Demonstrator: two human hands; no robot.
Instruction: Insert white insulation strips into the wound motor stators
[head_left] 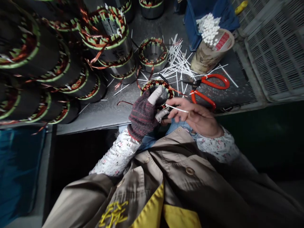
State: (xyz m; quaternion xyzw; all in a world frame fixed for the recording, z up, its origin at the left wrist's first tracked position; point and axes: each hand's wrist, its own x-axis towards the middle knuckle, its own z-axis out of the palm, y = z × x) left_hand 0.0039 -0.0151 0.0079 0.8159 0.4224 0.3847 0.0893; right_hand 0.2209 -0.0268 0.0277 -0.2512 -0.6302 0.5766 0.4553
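Note:
My left hand (146, 110), in a dark knitted glove with taped fingertips, grips a motor stator (157, 90) with copper windings and green slot liners at the table's near edge. My bare right hand (193, 115) pinches a thin white strip (177, 108) that points toward the stator's bore. The two hands are close together, nearly touching, just above my lap.
Red-handled scissors (207, 88) lie just right of the stator. Loose white strips (178, 63) are scattered behind it. Several wound stators (105, 31) are stacked at left and rear. A paper-wrapped bundle of white sticks (210, 44) and a grey plastic crate (275, 47) sit at right.

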